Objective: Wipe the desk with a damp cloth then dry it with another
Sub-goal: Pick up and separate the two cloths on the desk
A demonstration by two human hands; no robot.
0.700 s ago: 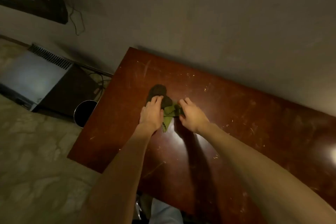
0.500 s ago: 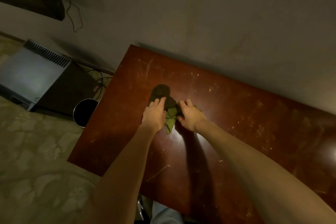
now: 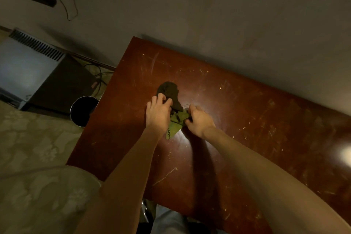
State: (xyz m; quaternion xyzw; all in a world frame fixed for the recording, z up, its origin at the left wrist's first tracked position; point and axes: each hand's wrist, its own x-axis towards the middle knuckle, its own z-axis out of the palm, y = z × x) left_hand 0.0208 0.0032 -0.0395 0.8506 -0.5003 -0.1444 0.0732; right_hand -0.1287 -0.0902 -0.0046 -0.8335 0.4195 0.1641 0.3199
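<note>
The wall (image 3: 228, 5) is grey and fills the top of the view. The counter (image 3: 247, 129) is big, dark red-brown and shiny, with its far edge against the wall. It has many scratches and small pale crumbs on it, and a bright spot of light near its right edge.

The floor (image 3: 28, 148) on the left has a pale flower pattern. A grey box with a row of slots (image 3: 28, 66) stands on the floor near the wall, with dark cables beside it. A round dark bin (image 3: 83, 110) stands just beside the left edge of the counter.

Both bare arms reach out over the counter. The left hand (image 3: 158, 113) lies on the cloths with its fingers curled down, pressing on the dark cloth (image 3: 170, 93). The dark cloth is bunched up on the counter, a bit left of the middle. The right hand (image 3: 199, 119) has its grip pinched shut on the green cloth (image 3: 175, 125). The green cloth lies on the counter between the two hands and touches the dark cloth. It has a dark zigzag edge near the left wrist.
</note>
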